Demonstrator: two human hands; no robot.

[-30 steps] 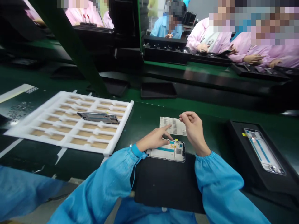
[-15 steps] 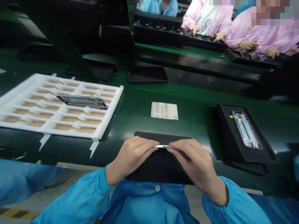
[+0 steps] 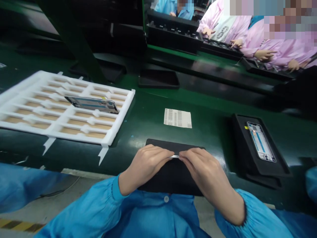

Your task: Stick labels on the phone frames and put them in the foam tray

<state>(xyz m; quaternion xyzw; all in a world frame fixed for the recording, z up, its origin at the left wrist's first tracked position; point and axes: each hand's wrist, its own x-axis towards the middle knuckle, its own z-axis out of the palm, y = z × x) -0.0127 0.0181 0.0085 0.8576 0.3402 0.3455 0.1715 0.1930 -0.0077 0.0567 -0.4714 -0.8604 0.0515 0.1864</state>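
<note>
My left hand [image 3: 146,165] and my right hand [image 3: 203,170] meet over a black mat [image 3: 173,177] at the near edge of the green bench. Both are closed around a thin phone frame [image 3: 174,156] held edge-on; only a short silver strip of it shows between the fingertips. A white sheet of small labels [image 3: 177,118] lies on the bench just beyond the mat.
A white foam tray [image 3: 29,124] with several slots sits at the left, one phone frame [image 3: 92,104] lying across it. A black fixture [image 3: 250,158] at the right holds another phone frame [image 3: 261,141]. Other people in pink and blue coats work at black trays across the line.
A second ago the phone frame lay flat on the mat, my left finger on it and my right hand pinching by the label sheet. Now both hands grip it edge-on, nearer me.
</note>
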